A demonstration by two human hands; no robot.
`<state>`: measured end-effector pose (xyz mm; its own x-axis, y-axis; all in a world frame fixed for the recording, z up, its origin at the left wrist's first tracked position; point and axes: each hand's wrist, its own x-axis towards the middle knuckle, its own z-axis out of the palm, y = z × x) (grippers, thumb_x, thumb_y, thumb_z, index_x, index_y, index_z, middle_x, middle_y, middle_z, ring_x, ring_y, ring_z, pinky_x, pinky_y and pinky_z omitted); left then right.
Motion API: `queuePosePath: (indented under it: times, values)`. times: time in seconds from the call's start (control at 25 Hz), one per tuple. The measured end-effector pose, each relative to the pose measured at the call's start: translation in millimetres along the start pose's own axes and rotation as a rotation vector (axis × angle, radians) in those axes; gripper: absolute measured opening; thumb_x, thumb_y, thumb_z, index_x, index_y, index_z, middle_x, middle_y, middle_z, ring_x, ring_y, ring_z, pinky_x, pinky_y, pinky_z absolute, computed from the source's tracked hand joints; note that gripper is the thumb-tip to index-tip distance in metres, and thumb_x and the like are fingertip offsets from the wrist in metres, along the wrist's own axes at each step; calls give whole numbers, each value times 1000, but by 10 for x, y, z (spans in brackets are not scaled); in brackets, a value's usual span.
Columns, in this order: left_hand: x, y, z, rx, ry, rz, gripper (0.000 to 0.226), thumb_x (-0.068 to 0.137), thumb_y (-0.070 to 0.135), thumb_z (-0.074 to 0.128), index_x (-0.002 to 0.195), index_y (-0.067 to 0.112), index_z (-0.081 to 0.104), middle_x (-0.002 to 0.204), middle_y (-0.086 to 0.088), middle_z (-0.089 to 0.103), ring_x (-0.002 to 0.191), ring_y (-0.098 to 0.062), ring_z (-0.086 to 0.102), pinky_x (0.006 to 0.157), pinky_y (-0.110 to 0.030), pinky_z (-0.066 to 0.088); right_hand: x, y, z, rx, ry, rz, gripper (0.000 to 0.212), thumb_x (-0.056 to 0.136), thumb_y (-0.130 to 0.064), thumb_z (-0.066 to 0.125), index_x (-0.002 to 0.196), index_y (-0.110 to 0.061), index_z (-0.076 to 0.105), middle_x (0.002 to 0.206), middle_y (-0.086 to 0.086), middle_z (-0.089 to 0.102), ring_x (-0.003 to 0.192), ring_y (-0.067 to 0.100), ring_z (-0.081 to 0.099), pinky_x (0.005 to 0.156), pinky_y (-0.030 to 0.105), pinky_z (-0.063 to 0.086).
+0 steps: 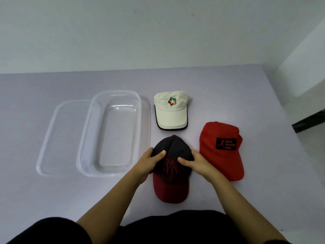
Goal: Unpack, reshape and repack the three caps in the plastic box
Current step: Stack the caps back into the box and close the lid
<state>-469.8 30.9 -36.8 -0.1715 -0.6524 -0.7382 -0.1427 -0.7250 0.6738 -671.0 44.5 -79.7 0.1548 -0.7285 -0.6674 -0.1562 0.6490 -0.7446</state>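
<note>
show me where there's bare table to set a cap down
Bare table: the wide strip behind the plastic box and white cap, the near-left corner before the lid, and right of the red cap. The box is empty too. Crowded: around the black cap, gripped by left hand and right hand.

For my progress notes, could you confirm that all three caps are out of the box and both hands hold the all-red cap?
Not quite: in the head view the left hand and right hand hold the black cap, not the all-red cap; all three are out of the box.
</note>
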Motion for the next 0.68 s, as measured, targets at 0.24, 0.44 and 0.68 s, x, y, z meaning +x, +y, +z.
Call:
queuePosePath:
  times: [0.24,0.44,0.68]
  values:
    - [-227,191,-7,-70,-109,116,30,88,30,61,117,23,54,122,2,61,115,-20,56,100,-59,41,-243,-242,-31,355,-37,-116,71,60,-17,85,124,-10,55,120,12,65,110,27,63,95,43,50]
    - [-501,455,-8,31,-224,276,38,80,41,60,116,29,59,115,4,68,107,-18,64,88,-41,54,-509,-479,-80,338,-148,-204,88,44,-32,92,122,-9,58,120,14,65,112,31,62,97,45,47]
    - [-596,592,-181,-177,-407,331,37,83,37,66,108,10,70,109,-11,72,101,-25,67,86,-34,56,-689,-631,31,501,-257,-279,71,49,-39,90,111,-13,66,115,12,68,107,27,64,87,35,55]
